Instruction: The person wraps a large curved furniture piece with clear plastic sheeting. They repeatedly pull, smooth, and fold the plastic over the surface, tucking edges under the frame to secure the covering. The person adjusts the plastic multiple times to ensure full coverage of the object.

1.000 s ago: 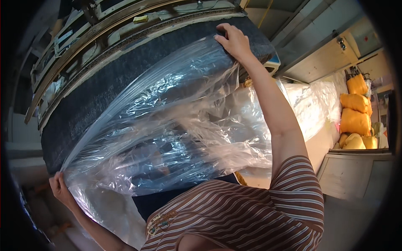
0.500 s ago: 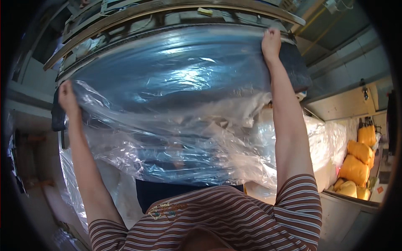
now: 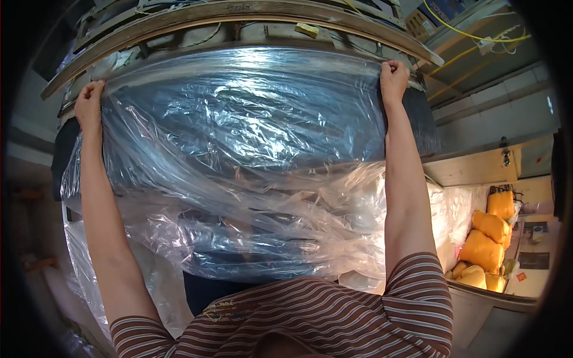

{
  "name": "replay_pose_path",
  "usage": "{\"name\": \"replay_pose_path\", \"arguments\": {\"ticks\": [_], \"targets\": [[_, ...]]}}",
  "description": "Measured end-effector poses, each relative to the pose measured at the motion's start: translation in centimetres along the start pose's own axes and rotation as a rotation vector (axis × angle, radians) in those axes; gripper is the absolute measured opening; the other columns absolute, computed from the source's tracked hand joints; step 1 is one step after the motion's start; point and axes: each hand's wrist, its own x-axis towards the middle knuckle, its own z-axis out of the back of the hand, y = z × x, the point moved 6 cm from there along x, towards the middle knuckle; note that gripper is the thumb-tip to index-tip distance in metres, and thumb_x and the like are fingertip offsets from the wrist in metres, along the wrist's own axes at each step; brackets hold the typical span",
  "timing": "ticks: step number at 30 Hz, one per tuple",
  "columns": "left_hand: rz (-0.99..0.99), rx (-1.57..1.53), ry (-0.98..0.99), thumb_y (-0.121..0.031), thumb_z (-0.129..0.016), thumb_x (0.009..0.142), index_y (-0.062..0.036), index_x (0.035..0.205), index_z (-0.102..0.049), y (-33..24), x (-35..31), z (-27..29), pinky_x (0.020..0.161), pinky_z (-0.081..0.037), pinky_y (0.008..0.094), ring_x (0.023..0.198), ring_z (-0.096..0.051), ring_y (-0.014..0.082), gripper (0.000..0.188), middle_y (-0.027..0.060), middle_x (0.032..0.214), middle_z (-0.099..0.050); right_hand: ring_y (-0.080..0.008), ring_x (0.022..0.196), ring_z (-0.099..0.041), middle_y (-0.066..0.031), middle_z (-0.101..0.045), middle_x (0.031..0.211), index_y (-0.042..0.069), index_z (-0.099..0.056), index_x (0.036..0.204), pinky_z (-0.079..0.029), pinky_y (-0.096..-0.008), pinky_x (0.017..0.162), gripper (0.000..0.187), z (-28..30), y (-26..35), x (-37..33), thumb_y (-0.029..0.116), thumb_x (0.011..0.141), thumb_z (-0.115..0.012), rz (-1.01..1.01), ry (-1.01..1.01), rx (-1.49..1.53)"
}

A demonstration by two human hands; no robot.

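A clear plastic sheet (image 3: 239,155) is stretched across the middle of the frame over a dark slab (image 3: 421,116), and both hands grip its top edge. The left hand (image 3: 89,104) is closed in a fist on the plastic at the upper left; the right hand (image 3: 394,74) is closed on it at the upper right, a little higher in the frame. The sheet's long axis runs left to right between the two fists, roughly level, tilting up toward the right.

From that held edge the plastic falls down the frame toward the person's striped shirt (image 3: 310,316), taut near the top and bunched into loose folds in the lower half. Both arms are stretched upward and well apart, so neither hand is clearly nearer; each holds one corner.

Above the fists a curved wooden rim (image 3: 239,15) arcs across the top. At the lower right, well apart, lie yellow sacks (image 3: 489,230).
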Motion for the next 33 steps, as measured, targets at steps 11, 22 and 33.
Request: {"name": "replay_pose_path", "arguments": {"ticks": [11,22,33], "targets": [[0.218,-0.039,0.012,-0.036,-0.066,0.085,-0.0085,0.091,-0.06,1.3,-0.6,1.8,0.063,-0.04,0.0216,0.069,-0.046,0.0062,0.029,-0.004,0.077,-0.05,-0.0373,0.102,-0.044,-0.0213,-0.042,0.11,-0.001,-0.047,0.095,-0.034,-0.0425,0.094,0.031,0.8,-1.3,0.0,0.028,0.088,-0.057,-0.181,-0.08,0.133],[-0.2,0.289,0.005,-0.041,-0.064,0.087,0.0011,0.098,-0.066,-4.2,-3.0,3.0,0.082,-0.043,0.0273,0.089,-0.057,0.0145,0.043,0.008,0.098,-0.064,-0.0377,0.107,-0.052,-0.0176,-0.058,0.11,0.002,-0.065,0.086,-0.04,-0.0405,0.093,0.041,1.7,3.6,-3.0,0.042,0.084,-0.06,0.027,0.213,-0.375],[-0.396,0.051,0.319,-0.023,-0.071,0.076,-0.0066,0.085,-0.07,-11.3,-12.9,-8.3,0.078,-0.047,0.0354,0.087,-0.059,0.0262,0.019,0.0097,0.087,-0.062,-0.0318,0.107,-0.054,-0.016,-0.06,0.11,0.003,-0.058,0.113,-0.044,-0.0419,0.087,0.03,16.8,-1.3,-3.4,0.016,0.086,-0.063,0.527,-0.025,-0.562]]}}
